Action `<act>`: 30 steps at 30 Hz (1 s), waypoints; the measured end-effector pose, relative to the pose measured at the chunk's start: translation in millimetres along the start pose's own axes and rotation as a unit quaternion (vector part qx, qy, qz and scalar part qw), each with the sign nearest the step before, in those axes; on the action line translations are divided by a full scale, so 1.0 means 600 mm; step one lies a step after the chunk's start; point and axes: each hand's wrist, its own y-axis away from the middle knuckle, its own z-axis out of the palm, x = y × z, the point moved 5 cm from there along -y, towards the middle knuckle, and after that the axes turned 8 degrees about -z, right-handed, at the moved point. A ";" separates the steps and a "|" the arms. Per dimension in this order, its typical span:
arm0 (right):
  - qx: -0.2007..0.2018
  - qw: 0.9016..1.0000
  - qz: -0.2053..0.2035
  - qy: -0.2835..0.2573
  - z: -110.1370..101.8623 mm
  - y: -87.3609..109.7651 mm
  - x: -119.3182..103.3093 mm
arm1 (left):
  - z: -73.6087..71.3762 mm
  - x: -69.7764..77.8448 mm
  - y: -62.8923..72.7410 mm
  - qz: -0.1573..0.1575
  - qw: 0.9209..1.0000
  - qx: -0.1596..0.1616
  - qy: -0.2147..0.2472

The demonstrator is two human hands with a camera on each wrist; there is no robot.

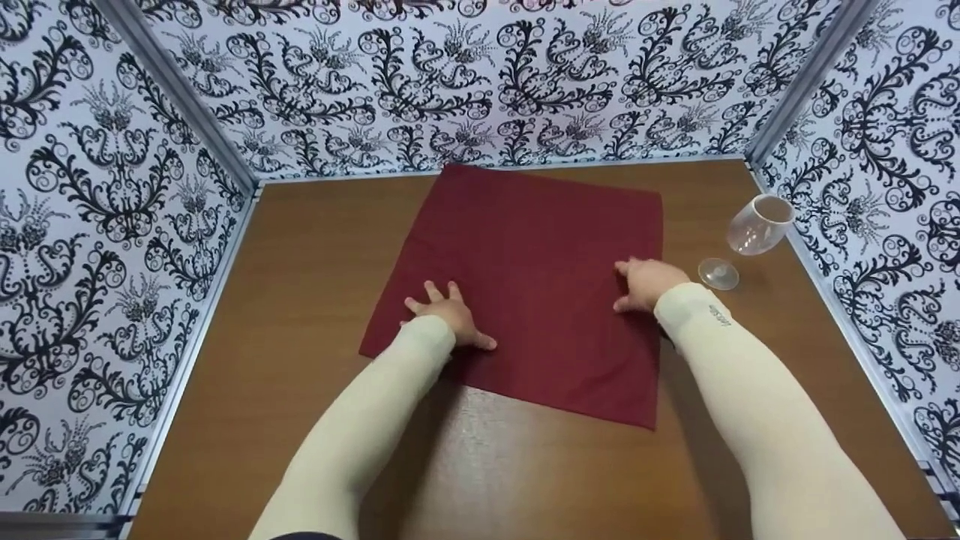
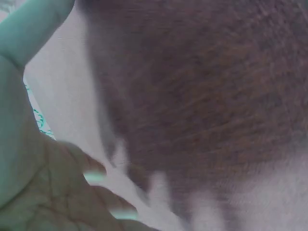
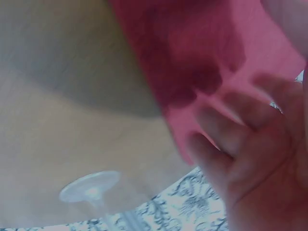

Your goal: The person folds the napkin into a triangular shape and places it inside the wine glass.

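Observation:
A dark red square cloth lies spread out on the wooden table, slightly turned, with faint creases. My left hand is over its lower left part, fingers and thumb spread apart. In the left wrist view the same hand casts a shadow, and colours there look washed out. Near the cloth's right edge is my right hand, its fingers extended toward the left. The right wrist view shows that hand's fingers apart and loosely straight above the cloth, with nothing held. Whether the palms touch the fabric, I cannot tell.
A clear stemmed wine glass stands to the right of the cloth, close to my right wrist. Its round foot also shows in the right wrist view. Patterned black-and-white panels enclose the table at the back and both sides.

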 end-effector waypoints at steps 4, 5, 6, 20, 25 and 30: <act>-0.028 0.999 0.003 -0.025 0.017 -0.001 0.009 | 0.015 0.002 0.006 0.013 0.999 -0.012 -0.035; -0.036 0.999 0.004 -0.029 0.021 -0.001 0.009 | 0.017 0.002 0.005 0.018 0.999 -0.010 -0.040; -0.043 0.999 0.006 -0.033 0.023 0.000 0.009 | 0.018 0.002 0.003 0.022 0.999 -0.007 -0.039; -0.066 0.998 0.023 -0.008 0.013 0.006 -0.014 | 0.012 -0.004 -0.012 0.045 0.997 0.020 -0.062; -0.066 0.997 0.028 -0.014 0.018 0.004 -0.010 | 0.010 -0.008 -0.014 0.032 0.999 0.016 -0.037; -0.060 0.998 0.023 0.007 0.022 0.001 -0.011 | 0.008 -0.011 -0.014 0.022 1.000 0.003 -0.009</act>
